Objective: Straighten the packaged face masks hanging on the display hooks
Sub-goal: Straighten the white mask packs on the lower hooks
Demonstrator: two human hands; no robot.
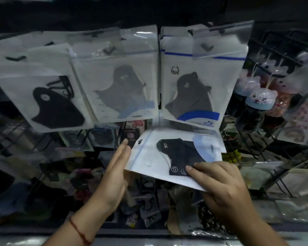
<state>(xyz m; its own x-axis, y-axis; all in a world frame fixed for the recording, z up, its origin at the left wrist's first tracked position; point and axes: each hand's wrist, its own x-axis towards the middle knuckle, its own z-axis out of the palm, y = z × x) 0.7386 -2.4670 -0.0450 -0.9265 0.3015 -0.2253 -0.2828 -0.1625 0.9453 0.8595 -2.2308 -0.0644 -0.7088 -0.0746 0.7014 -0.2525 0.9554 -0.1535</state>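
Three stacks of packaged face masks hang from display hooks: a left pack point(43, 96) with a black mask, tilted; a middle pack point(119, 86) with a grey mask; a right pack point(201, 86) with a dark mask and blue stripes. A clear-topped packet point(220, 39) hangs in front of the right stack. Below them, a loose mask pack point(169, 155) lies sideways off the hooks. My right hand point(220, 181) pinches its lower right edge, thumb on top. My left hand point(116, 173) is flat, fingers straight, touching the pack's left edge.
A black wire rack point(281, 50) at the right carries small bagged toys with cat faces point(261, 100). Lower hooks and shelves hold several blurred small packets point(100, 137). A shiny counter edge point(149, 237) runs along the bottom.
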